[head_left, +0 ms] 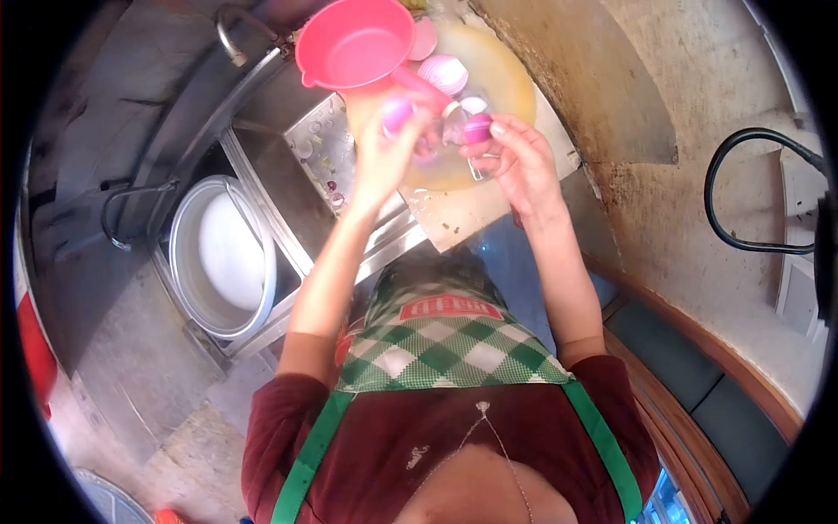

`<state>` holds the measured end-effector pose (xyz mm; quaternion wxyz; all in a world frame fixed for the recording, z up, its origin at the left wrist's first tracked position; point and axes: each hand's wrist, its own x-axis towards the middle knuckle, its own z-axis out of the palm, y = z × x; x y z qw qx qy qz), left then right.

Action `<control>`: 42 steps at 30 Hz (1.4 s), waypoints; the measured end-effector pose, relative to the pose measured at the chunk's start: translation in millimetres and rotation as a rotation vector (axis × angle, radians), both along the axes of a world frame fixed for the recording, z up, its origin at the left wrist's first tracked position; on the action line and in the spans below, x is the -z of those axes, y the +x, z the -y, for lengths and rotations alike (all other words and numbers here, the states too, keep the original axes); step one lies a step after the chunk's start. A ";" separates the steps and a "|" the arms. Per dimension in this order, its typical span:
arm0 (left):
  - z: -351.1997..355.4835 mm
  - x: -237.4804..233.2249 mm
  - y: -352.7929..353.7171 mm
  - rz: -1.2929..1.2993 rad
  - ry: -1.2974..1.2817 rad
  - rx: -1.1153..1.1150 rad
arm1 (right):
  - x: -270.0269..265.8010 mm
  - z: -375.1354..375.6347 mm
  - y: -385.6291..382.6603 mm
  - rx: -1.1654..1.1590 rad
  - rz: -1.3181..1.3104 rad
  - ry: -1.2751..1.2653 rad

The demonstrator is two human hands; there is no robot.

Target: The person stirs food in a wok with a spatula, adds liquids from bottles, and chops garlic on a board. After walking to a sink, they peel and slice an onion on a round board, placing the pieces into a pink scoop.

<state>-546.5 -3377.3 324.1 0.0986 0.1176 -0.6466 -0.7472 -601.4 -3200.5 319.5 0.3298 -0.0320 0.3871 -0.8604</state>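
My left hand (389, 144) is raised over the sink's edge, fingers closed around a purple onion (398, 113); motion blurs both. My right hand (521, 162) pinches another purple piece of onion (477, 128) between thumb and fingers, just right of the left hand. Under the right fingers a narrow shiny strip (475, 169) shows, too small to name. Beyond the hands, a purple-and-white onion (443, 75) and a white onion piece (473, 105) lie on a round yellowish board (502, 65). A pink dipper (356, 52) stands beside them, its handle pointing toward my hands.
At the left is a steel sink (271, 118) with onion scraps (332, 185) on its bottom, and a faucet (232, 44) above. A grey bucket (266, 293) holding something white stands nearer me. A stained wall (646, 192) with a black cable (717, 196) rises at right.
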 end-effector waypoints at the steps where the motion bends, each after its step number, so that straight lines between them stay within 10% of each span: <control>1: 11.3 -17.8 -13.8 -0.061 -0.066 -0.034 | -4.4 0.8 -4.7 -0.003 -0.007 -0.020; 7: 82.2 -7.2 -71.0 -0.298 -1.308 -0.350 | -4.3 -11.9 1.9 0.270 -0.185 0.348; 11: 33.6 33.6 -3.4 -0.140 -0.751 -0.367 | 64.2 -24.2 7.2 0.292 -0.192 0.638; 14: 9.2 97.1 0.2 -0.074 -1.093 -0.119 | 112.2 -20.7 -9.5 0.217 -0.212 0.861; 17: -9.7 107.7 -22.2 0.015 -1.257 -0.162 | 112.7 -10.7 -34.0 0.160 -0.988 1.396; 20: -10.6 114.4 -35.9 0.086 -1.320 -0.031 | 94.8 14.1 -46.3 0.058 -1.274 1.281; 26: -1.6 110.4 -48.0 0.187 -1.038 0.223 | 96.0 30.3 -62.5 -0.421 -1.147 1.314; 32: 11.2 103.8 -52.9 0.146 -0.762 0.394 | 149.2 11.9 -66.5 -0.184 -0.720 0.774; 35: 13.2 133.7 -50.7 0.122 -0.631 0.389 | 100.7 -3.5 -61.7 -0.371 -0.269 0.667; 39: -12.2 53.6 -33.2 0.334 -0.511 0.408 | 92.7 -14.8 -37.0 -0.244 -0.156 0.489; 42: -27.0 80.8 -11.1 0.204 -0.349 0.295 | 64.1 -16.7 -14.7 -0.140 -0.128 0.613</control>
